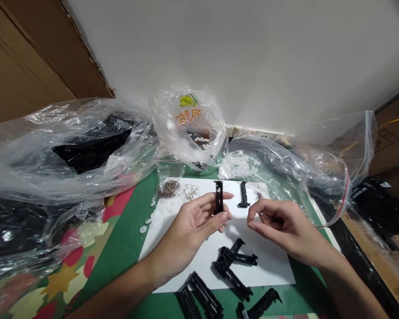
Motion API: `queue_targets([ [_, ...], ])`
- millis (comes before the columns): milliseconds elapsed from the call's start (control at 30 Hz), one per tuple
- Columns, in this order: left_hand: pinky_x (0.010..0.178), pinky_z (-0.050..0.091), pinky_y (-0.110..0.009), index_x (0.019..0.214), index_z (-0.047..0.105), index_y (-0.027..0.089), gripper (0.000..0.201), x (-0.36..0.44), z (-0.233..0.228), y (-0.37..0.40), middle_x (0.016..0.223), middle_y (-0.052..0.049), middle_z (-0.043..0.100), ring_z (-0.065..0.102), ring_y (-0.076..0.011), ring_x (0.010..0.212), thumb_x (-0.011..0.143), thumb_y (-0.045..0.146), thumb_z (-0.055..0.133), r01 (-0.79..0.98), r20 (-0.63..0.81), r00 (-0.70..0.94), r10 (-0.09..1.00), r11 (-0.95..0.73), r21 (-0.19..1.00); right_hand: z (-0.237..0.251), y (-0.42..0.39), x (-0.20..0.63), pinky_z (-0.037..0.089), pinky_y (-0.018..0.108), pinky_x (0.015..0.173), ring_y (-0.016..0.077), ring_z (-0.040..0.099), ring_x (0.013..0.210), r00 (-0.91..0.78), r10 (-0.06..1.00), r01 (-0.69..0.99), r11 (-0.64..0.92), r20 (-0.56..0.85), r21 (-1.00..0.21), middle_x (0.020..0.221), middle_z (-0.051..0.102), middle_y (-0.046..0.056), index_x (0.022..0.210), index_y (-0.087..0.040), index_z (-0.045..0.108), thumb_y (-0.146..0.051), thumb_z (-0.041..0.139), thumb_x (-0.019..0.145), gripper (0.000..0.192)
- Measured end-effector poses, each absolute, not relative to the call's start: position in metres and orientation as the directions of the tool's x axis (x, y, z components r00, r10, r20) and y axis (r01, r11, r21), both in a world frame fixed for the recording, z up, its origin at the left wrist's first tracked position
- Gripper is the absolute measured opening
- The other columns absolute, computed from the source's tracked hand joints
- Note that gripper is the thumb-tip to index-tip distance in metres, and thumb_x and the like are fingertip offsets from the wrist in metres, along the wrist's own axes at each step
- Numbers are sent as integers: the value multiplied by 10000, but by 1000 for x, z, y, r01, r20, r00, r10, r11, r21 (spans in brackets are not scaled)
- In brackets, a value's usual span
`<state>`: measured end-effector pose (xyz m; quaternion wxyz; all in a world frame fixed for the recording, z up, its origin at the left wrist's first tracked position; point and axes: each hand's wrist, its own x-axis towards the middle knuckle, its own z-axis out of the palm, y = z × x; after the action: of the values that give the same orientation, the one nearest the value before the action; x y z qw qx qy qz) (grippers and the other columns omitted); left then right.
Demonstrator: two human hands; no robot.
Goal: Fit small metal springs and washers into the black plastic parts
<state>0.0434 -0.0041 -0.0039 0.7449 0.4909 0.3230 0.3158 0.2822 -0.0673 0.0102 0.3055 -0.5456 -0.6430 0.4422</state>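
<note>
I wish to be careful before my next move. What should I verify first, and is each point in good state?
1. Black part secure in left hand: ok, it is gripped and nearly upright.
2. Right hand free of small pieces: cannot tell, its curl hides the inside.
3. Hands clear of each other: ok, a gap shows between them.
4. Small brown pieces in one heap: not ok, some lie spread beside it.
5. White discs all on white paper: not ok, some lie on the green tabletop.
</note>
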Motion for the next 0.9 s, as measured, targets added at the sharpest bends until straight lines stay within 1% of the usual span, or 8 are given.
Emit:
queue_targets([
  [67,735,552,-208,1254,719,176,385,43,-1,-4,987,-50,712,652,-145,889,937,352,846,-136,-178,650,739,343,929,6,-70,268,222,254,494,101,284,552,-116,993,300,72,39,-951,651,329,-75,929,-220,713,-326,692,1010,135],
  [167,641,541,-201,1208,742,168,370,44,0,-6,943,-37,715,617,-109,738,901,321,881,-155,-168,704,690,380,912,-1,-74,250,217,244,472,91,270,526,-31,989,225,145,142,-963,625,326,-84,919,-221,724,-273,724,979,80],
  [267,640,554,-204,1175,747,160,336,45,0,-10,940,-35,709,612,-97,703,907,319,874,-173,-163,706,689,391,904,-6,-77,242,218,232,455,85,267,514,-36,988,228,154,149,-962,620,340,-85,943,-225,727,-260,716,985,56],
  [400,668,561,-203,1243,726,165,354,43,-3,-11,969,-48,707,620,-104,738,959,355,819,-168,-165,686,709,375,912,-9,-79,242,229,216,446,80,291,506,-11,986,264,163,166,-951,627,380,-83,970,-238,732,-238,708,990,31],
  [467,680,562,-203,1254,725,170,358,43,-3,-11,997,-54,708,618,-111,769,964,361,813,-161,-161,679,717,359,919,-10,-79,243,228,212,443,80,295,505,-15,985,280,171,174,-945,626,374,-84,974,-240,731,-239,706,991,31],
  [667,686,565,-218,1244,728,192,346,44,-2,-11,1011,-60,705,650,-163,874,951,351,821,-166,-158,621,768,325,931,-6,-76,240,214,229,443,89,252,501,-49,986,333,168,161,-928,611,301,-88,952,-214,750,-263,677,993,96],
  [800,767,586,-258,1216,745,172,337,45,-3,-12,1079,-97,735,682,-220,1008,928,318,840,-177,-158,620,769,333,926,-4,-76,240,232,238,450,100,281,509,13,987,359,142,157,-922,609,330,-74,944,-202,767,-295,674,992,140],
  [900,748,589,-246,1216,744,165,354,45,-6,-12,1080,-99,735,678,-226,1034,909,296,861,-188,-151,604,782,324,927,-6,-76,241,225,244,453,98,277,504,13,988,370,137,152,-919,605,329,-73,954,-201,782,-295,664,1005,159],
])
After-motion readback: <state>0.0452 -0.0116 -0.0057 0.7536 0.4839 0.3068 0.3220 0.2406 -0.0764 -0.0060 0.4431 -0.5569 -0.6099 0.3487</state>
